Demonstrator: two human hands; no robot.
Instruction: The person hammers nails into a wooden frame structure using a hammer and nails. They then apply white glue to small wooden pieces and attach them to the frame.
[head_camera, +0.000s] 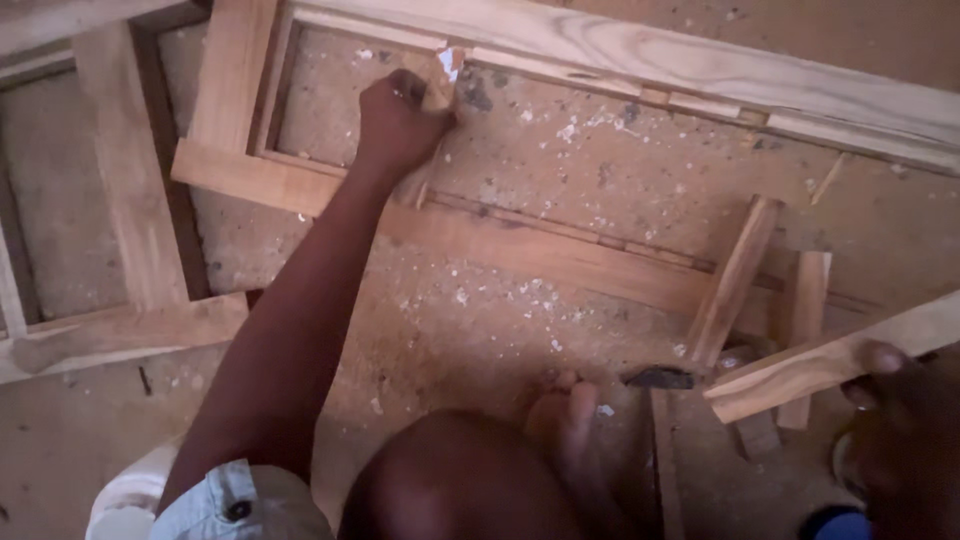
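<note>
frame: pale wooden rectangular frame (520, 245) flat on dusty floor (480, 330)
left hand (400, 125): fist closed around small wooden wedge (440, 85), pressed at frame's upper rail
right hand (895, 400): fingers curled on light wooden strip (830, 365), frame's lower right

A woodworking place, worked on the ground: bare timber frames (480, 235) lie on a dusty floor (450, 330) scattered with wood chips (535, 295), offcuts (805, 300) and a hammer (660, 400).

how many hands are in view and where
2. The left hand reaches up to the wooden frame, gripping a small wood piece. The right hand at lower right holds a wooden strip.
</note>
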